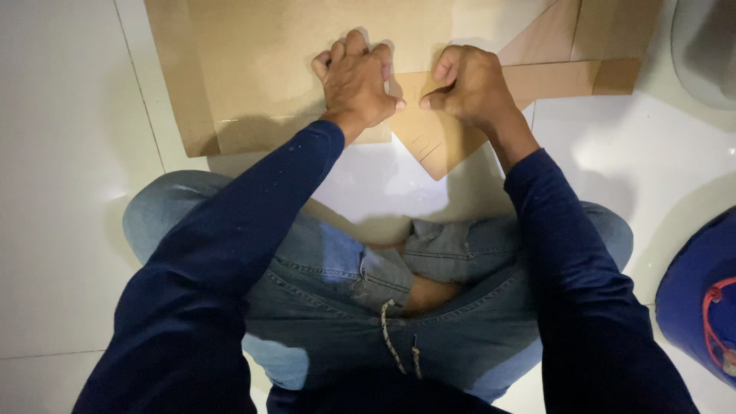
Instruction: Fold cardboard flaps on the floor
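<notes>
A flat brown cardboard sheet (253, 69) lies on the white tiled floor in front of my crossed legs. My left hand (354, 80) presses down on its near edge with curled fingers. My right hand (469, 83) sits just beside it, fingers curled and pinching a folded triangular cardboard flap (433, 146) that points toward me. Both hands nearly touch over the fold. More folded cardboard panels (583, 54) extend to the right of my right hand.
White glossy floor tiles (61, 153) surround the cardboard. A blue object with a red strap (701, 299) lies at the right edge. A grey rounded object (709, 46) sits at the top right. My jeans-clad knees fill the lower middle.
</notes>
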